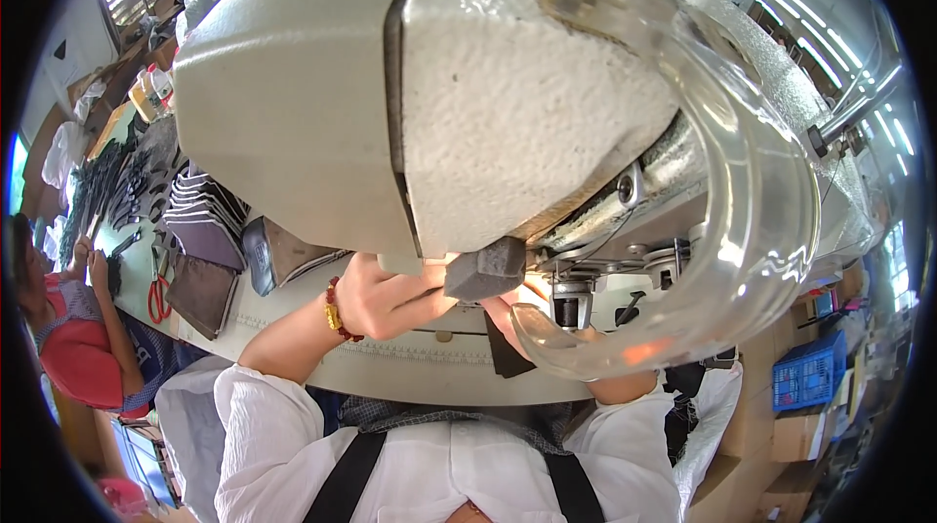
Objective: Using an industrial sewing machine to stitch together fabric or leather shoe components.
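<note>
My left hand point(388, 303), with a red and gold bracelet at its wrist, reaches under the head of a large pale sewing machine point(527, 64). Its fingers are bent and held together, and a dark grey block point(485, 270) on the machine hides the tips. My right hand point(505, 313) is across from it, close to the needle and presser area. Much of this hand sits behind the curved clear plastic guard point(781, 221). A dark flat piece of material point(507, 355) sticks out from beneath its fingers toward the table's front edge.
Left of the machine lie a stack of dark pieces with white edges point(205, 221), brown pieces point(203, 294) and red-handled scissors point(158, 291). A person in red point(88, 347) works at the far left. A blue crate point(808, 374) stands at the right.
</note>
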The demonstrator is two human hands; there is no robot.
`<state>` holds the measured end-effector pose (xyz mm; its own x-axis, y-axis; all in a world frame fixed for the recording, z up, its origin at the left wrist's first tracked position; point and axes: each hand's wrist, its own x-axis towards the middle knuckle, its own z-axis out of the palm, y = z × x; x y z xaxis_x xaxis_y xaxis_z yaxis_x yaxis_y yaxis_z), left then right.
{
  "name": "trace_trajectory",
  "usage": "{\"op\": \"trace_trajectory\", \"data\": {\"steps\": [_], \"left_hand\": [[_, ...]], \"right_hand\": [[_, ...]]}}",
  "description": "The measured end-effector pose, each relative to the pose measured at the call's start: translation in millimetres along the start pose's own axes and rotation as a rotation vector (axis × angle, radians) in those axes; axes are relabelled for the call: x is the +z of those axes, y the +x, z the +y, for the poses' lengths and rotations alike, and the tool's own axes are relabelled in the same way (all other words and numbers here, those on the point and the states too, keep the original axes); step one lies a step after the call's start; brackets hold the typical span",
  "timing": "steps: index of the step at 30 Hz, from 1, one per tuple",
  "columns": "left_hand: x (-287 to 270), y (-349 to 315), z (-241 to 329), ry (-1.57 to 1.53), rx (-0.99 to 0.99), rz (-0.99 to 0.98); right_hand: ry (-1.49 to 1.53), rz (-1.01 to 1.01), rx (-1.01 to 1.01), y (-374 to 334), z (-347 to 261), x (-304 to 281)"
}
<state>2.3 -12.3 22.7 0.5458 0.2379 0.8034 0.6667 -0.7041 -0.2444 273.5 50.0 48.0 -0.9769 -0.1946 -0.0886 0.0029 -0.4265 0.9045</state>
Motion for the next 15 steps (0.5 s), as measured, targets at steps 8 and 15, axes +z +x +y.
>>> {"op": "trace_trajectory", "data": {"steps": [8, 15], "left_hand": [[2, 1, 5, 0.034, -0.004, 0.016], [34, -52, 4, -0.05, -0.11, -0.146]], "right_hand": [[0.915, 0.22, 0.499, 6, -17, -1], [1.407, 0.272, 0.959, 10, -27, -10]]}}
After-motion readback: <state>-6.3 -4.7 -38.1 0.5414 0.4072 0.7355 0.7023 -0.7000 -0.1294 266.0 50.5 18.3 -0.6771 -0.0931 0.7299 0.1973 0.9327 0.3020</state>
